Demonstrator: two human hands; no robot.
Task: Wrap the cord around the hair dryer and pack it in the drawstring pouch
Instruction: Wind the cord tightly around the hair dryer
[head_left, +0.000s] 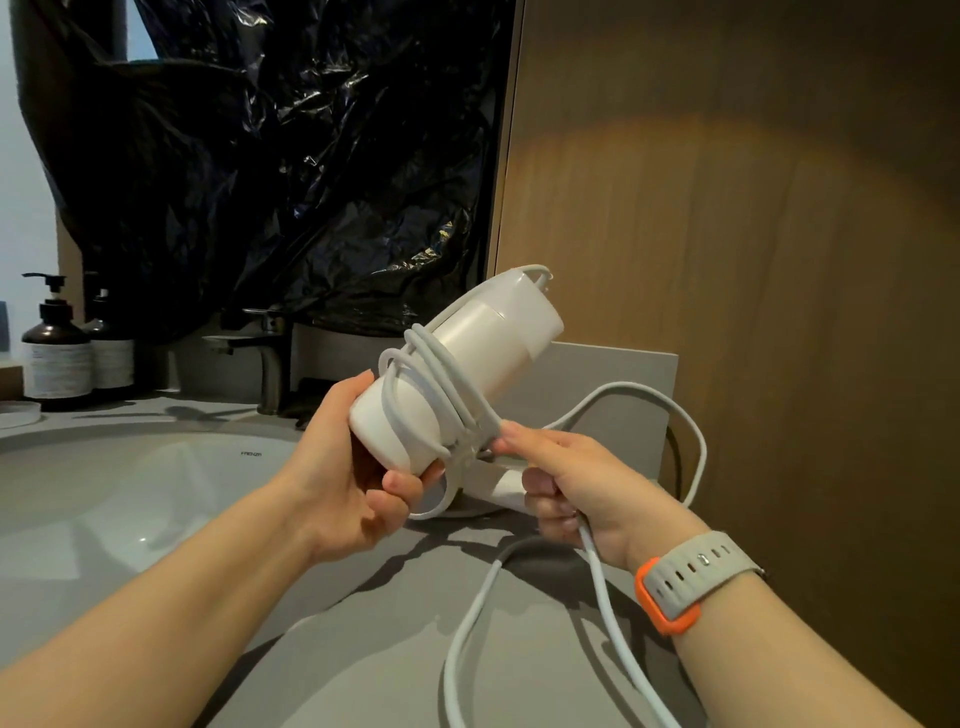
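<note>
Diagonally, the hair dryer (498, 327) slants up-right, cord (427, 387) looped round it

White basin (130, 483) set in grey countertop (395, 623), lower left. Dark faucet (270, 358) behind basin. Two pump bottles (57, 358) side by side, far left. Crumpled black plastic sheet (285, 156) hangs above faucet. Wood panel (753, 208) right.

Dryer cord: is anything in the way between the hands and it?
Nothing visible is. The left hand grips the dryer, with cord already looped round it, and the right hand holds the loose cord directly. The rest trails over the counter.
</note>
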